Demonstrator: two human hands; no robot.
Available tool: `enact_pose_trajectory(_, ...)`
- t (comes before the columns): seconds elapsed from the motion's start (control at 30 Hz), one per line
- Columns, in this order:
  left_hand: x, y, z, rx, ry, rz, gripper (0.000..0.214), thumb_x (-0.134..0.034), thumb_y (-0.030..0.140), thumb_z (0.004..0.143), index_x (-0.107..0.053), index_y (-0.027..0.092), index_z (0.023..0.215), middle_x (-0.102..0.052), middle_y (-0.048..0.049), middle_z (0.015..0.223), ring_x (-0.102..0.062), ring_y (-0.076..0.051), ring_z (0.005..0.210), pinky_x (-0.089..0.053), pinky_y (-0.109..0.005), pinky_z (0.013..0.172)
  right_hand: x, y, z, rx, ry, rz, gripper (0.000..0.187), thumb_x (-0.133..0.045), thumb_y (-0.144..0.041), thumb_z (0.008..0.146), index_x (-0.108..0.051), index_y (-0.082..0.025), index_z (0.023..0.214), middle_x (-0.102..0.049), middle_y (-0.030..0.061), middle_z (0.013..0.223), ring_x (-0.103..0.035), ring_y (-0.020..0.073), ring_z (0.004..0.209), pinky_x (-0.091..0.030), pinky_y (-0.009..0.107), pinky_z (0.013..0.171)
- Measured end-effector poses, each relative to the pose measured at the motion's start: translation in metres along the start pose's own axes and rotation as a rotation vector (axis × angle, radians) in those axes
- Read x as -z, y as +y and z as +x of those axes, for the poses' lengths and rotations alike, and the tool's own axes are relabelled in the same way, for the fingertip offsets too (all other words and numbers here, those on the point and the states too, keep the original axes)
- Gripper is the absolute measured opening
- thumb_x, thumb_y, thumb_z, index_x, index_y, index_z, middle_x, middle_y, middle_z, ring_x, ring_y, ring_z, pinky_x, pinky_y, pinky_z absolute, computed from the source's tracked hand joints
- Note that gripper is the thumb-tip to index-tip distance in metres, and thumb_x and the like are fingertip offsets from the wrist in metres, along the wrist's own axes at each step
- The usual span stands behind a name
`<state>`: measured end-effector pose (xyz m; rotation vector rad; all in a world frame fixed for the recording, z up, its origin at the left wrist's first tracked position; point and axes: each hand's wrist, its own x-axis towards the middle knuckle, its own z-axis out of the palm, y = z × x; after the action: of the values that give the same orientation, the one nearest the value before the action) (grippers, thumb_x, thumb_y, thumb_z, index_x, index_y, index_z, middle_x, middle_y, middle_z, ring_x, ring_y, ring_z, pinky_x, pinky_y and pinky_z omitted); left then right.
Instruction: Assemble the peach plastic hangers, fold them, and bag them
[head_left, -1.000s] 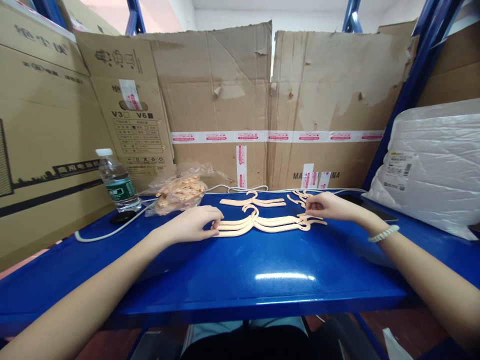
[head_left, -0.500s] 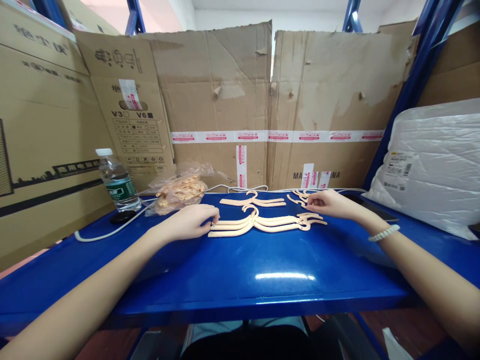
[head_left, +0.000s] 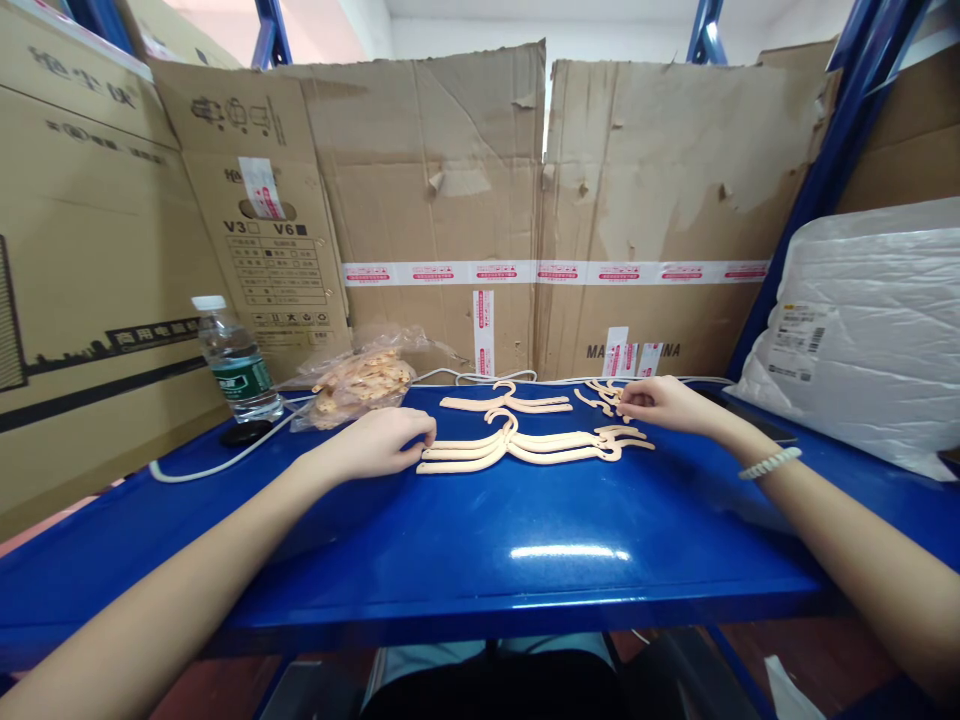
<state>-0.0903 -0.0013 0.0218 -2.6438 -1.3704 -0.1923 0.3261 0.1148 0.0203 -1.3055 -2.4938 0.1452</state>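
Observation:
Cream plastic folding hangers (head_left: 465, 456) lie stacked on the blue table in front of me, with hooks pointing away and small curved ends at their right. My left hand (head_left: 382, 441) has its fingers curled and closed at the stack's left tips. Behind the stack lies another cream hanger set (head_left: 540, 405), with no hand on it. My right hand (head_left: 664, 405) is pinched over a little pile of small curved cream pieces (head_left: 596, 400) at the back right. Its fingertips hide whatever is between them.
A clear plastic bag (head_left: 364, 385) of cream pieces lies back left, beside a water bottle (head_left: 241, 370) and a white cable (head_left: 202, 478). Cardboard panels (head_left: 442, 220) wall off the back. At right stand a white wrapped package (head_left: 870, 340) and a dark flat object (head_left: 765, 428).
My right hand has shifted slightly right and back, uncovering more of the small pieces. My left hand has barely moved, and the hangers lie as before.

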Motion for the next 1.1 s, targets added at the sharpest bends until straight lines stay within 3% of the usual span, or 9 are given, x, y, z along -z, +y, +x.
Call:
enact_pose_trajectory(0.4,0.002,0.000,0.000,0.048,0.021,0.034,0.018,-0.044,0.021,0.085,-0.060,0.020,0.091,-0.067,-0.0040,0.090,-0.063,-0.020,0.084,-0.046,-0.030,0.076,-0.001,-0.001,0.001,0.031,-0.021,-0.022,0.033,-0.048,-0.046,0.083,-0.062,-0.017,0.075,-0.064,0.0037,0.063,-0.055,0.0164,0.059,-0.037,0.027,0.057)
enact_pose_trajectory(0.6,-0.010,-0.002,0.005,0.096,0.095,-0.082,0.026,-0.045,0.020,0.084,-0.057,0.020,0.107,-0.067,-0.0057,0.110,-0.063,-0.021,0.100,-0.048,-0.032,0.086,-0.009,0.005,0.005,0.074,0.031,-0.025,0.029,-0.048,-0.041,0.084,-0.064,-0.017,0.082,-0.067,0.0055,0.073,-0.058,0.0179,0.065,-0.040,0.028,0.061)
enact_pose_trajectory(0.9,-0.028,-0.027,0.046,0.103,0.097,-0.047,0.044,-0.040,0.001,0.076,-0.058,0.012,0.114,-0.064,-0.0120,0.120,-0.058,-0.021,0.115,-0.044,-0.034,0.102,-0.024,0.023,0.030,0.051,0.047,-0.119,0.023,-0.052,-0.026,0.081,-0.066,-0.016,0.095,-0.070,0.0096,0.095,-0.065,0.0229,0.086,-0.046,0.030,0.075)
enact_pose_trajectory(1.1,-0.032,-0.033,0.072,0.059,0.012,-0.052,0.048,-0.045,0.005,0.077,-0.054,0.011,0.124,-0.059,-0.0136,0.131,-0.054,-0.023,0.122,-0.042,-0.035,0.104,-0.030,0.026,0.034,0.041,0.055,-0.135,0.026,-0.053,-0.026,0.082,-0.067,-0.015,0.101,-0.071,0.0117,0.102,-0.065,0.0257,0.093,-0.048,0.033,0.082)
